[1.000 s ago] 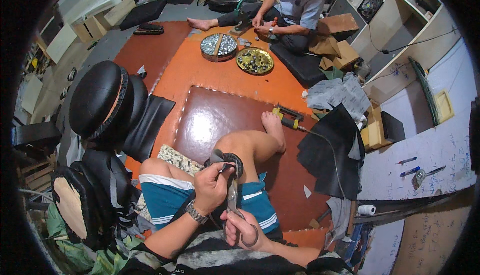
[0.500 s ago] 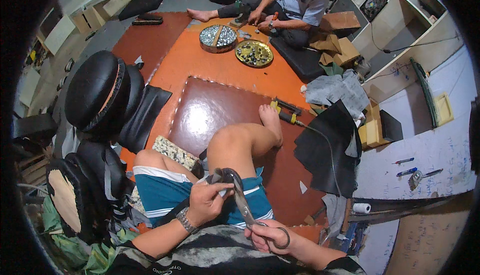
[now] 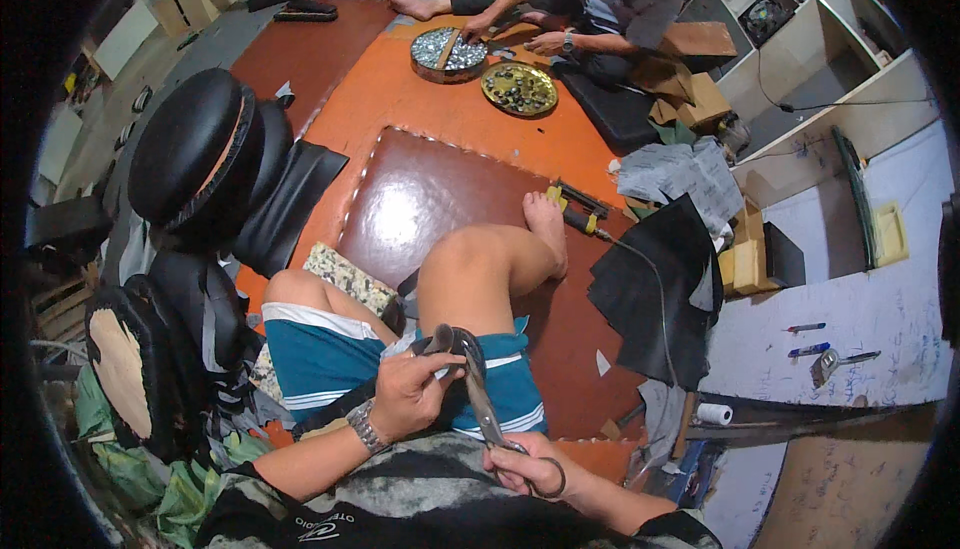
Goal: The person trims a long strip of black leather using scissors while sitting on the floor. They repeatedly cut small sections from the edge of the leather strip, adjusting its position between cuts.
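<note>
My right hand (image 3: pixel 525 464) grips the handles of a pair of metal scissors (image 3: pixel 483 411), whose blades point up and away from me. Pinched between the thumb and fingers of my left hand (image 3: pixel 410 389) is a curled piece of black sheet material (image 3: pixel 465 342) with a greyish underside. The scissor blades reach up to this piece, close beside my left fingertips. Whether they are cutting into it is hard to make out. Both hands are above my lap, over teal shorts (image 3: pixel 325 359).
Round black padded cushions (image 3: pixel 185 159) are stacked at the left. A speckled foam block (image 3: pixel 352 281) lies by my knee. By my foot is a yellow-and-black hose-fed tool (image 3: pixel 578 217), near black sheets (image 3: pixel 655 289). Farther off, another person (image 3: pixel 620 9) sits beside a round tin (image 3: pixel 447 71) and a gold tray (image 3: pixel 519 89).
My hands keep nearly the same place, with the piece and scissors slightly turned. The other person has reached a hand into the round tin. The whole view has shifted a little.
</note>
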`<action>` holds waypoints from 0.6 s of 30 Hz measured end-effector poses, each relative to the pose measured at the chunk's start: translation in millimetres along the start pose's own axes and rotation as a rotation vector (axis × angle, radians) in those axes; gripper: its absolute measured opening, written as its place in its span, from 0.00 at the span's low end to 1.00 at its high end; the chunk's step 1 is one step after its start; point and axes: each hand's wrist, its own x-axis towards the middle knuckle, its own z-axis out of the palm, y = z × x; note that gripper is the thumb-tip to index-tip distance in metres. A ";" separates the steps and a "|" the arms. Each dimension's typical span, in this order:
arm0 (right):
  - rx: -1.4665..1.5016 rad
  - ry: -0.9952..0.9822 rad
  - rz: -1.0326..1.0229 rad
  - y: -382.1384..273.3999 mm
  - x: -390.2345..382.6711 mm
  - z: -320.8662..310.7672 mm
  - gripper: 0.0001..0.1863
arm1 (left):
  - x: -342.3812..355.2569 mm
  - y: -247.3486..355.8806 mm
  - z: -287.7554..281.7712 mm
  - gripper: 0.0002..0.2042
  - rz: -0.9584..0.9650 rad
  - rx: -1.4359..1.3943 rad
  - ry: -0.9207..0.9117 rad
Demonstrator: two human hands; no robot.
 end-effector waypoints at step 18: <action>0.303 -0.101 0.121 -13.6 -18.6 -2.2 0.22 | -1.9 17.8 -17.0 0.17 0.069 0.106 -0.130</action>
